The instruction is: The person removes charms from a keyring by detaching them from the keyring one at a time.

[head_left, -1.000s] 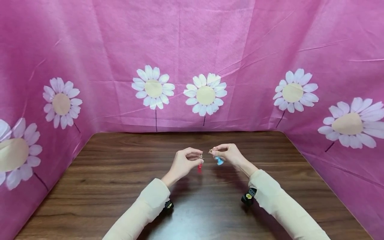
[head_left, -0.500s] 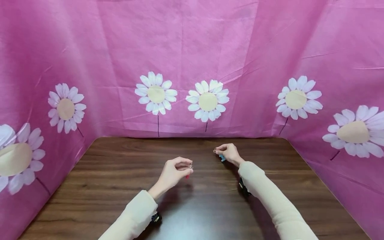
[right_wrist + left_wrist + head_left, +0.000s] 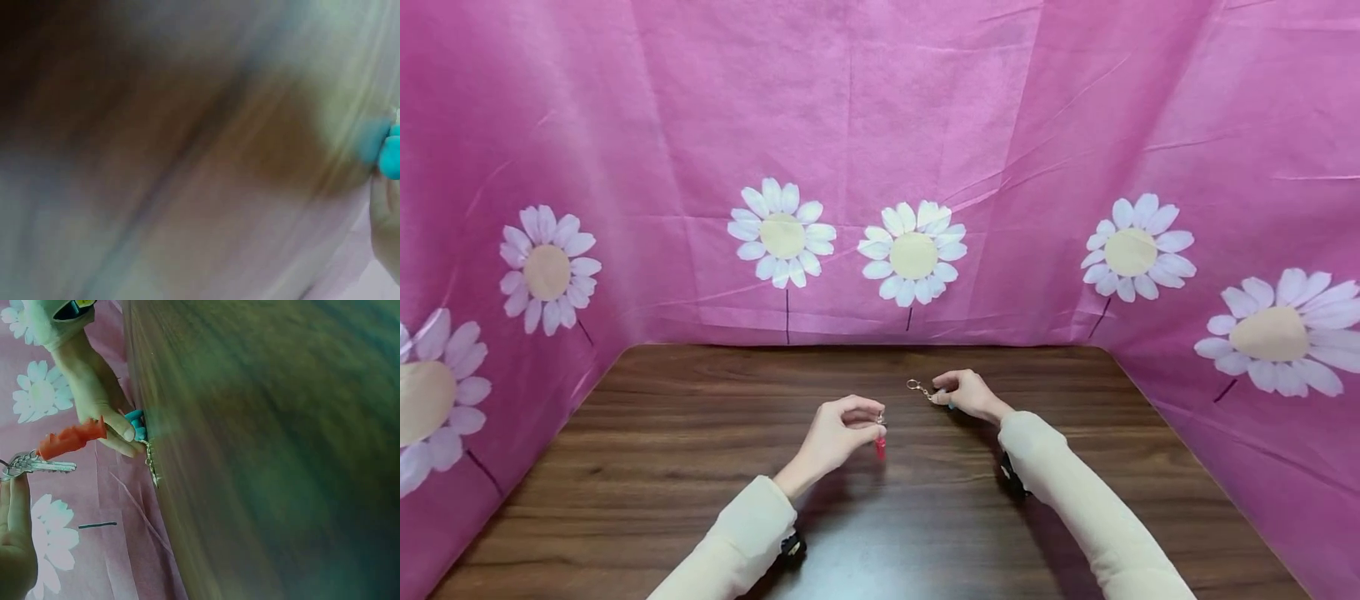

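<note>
My left hand (image 3: pixel 835 433) pinches a ring with keys (image 3: pixel 40 464) above the table, thumb and fingers at the top. From that ring hangs a red translucent figure charm (image 3: pixel 881 448). Farther back and to the right, my right hand (image 3: pixel 972 393) is low at the tabletop with its fingers round a keychain's blue figure (image 3: pixel 137 425), mostly hidden in the head view. The keychain's gold chain and ring (image 3: pixel 914 385) stretch out to the left on the wood. A rounded part of the blue figure (image 3: pixel 390 156) shows at the right wrist view's edge.
The dark wooden table (image 3: pixel 700 467) has a glossy, reflective top. A pink cloth (image 3: pixel 850 100) printed with daisies rises along its back and both sides. Dark wrist cameras sit under both sleeves.
The hands have parted. My left hand has come left and nearer with the keys and red charm; the right has lowered the blue keychain to the table, its chain and ring now laid out.
</note>
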Available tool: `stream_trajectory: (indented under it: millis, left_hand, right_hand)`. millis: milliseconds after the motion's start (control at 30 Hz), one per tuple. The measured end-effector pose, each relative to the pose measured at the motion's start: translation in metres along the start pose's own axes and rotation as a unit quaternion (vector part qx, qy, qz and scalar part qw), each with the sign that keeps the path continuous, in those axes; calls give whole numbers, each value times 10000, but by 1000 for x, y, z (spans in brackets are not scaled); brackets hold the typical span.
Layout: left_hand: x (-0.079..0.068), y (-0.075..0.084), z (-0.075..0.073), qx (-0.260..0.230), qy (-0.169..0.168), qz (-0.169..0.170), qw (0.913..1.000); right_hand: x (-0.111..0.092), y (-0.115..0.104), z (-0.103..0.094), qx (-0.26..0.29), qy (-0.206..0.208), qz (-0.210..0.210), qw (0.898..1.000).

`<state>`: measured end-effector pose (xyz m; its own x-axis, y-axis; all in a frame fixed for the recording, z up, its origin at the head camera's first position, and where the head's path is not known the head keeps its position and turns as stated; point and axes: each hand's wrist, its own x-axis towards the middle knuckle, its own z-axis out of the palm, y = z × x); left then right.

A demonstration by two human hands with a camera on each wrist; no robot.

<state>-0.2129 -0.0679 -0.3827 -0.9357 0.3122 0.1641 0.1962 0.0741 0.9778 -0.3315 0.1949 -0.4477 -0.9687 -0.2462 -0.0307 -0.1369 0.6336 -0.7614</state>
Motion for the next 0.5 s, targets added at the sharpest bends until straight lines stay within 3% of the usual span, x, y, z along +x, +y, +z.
stream_trajectory:
  millis: [167, 367, 500]
  left_hand:
    - [3, 1, 2, -37, -6, 58, 10000]
    - [5, 7, 2, 256, 95, 131, 9995]
    - [6, 8, 3, 223, 177, 141, 9995]
  right_hand:
    - [-9, -9, -5, -332, 47, -54, 9994]
    - [-17, -13, -14, -845, 769, -262, 9931]
    - [-23, -18, -19, -788, 959, -384, 9915]
